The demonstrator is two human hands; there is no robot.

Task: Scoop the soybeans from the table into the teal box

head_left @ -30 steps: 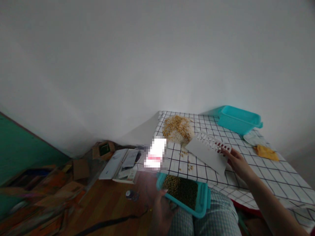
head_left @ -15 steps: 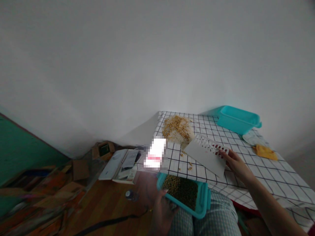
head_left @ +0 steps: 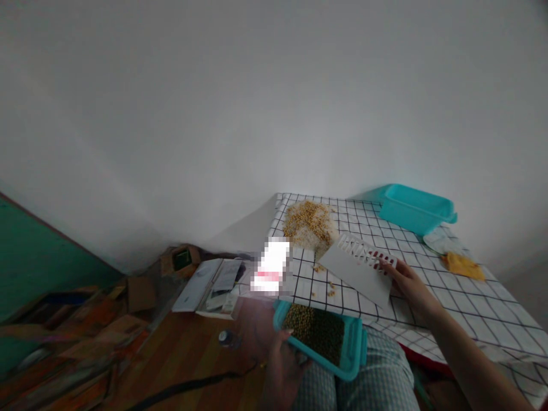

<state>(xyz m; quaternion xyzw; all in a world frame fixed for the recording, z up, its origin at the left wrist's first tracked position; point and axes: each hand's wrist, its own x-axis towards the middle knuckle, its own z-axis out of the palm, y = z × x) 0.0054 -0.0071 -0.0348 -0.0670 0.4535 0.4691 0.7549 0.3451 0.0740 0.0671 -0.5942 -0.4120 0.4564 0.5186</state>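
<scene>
My right hand [head_left: 409, 282] grips a white slotted plastic board [head_left: 355, 268] by its right edge and holds it tilted on the checked tablecloth [head_left: 466, 302]. The board's left end lies close to a heap of yellow beans and white grains [head_left: 309, 224]. My left hand [head_left: 285, 365] is closed on the near edge of a teal tray [head_left: 355, 349] filled with greenish beans, which rests on my lap below the table's edge. A few loose beans lie on the cloth between board and tray.
A teal tub [head_left: 415, 208] stands at the table's far right, with a yellow cloth [head_left: 464, 265] and a white item near it. On the wooden floor to the left lie papers [head_left: 212, 285], cardboard boxes [head_left: 141, 294], a bottle [head_left: 226, 339] and a dark strap.
My right hand has slid the slotted board a little to the left, nearer the heap. The tray and my left hand have stayed put.
</scene>
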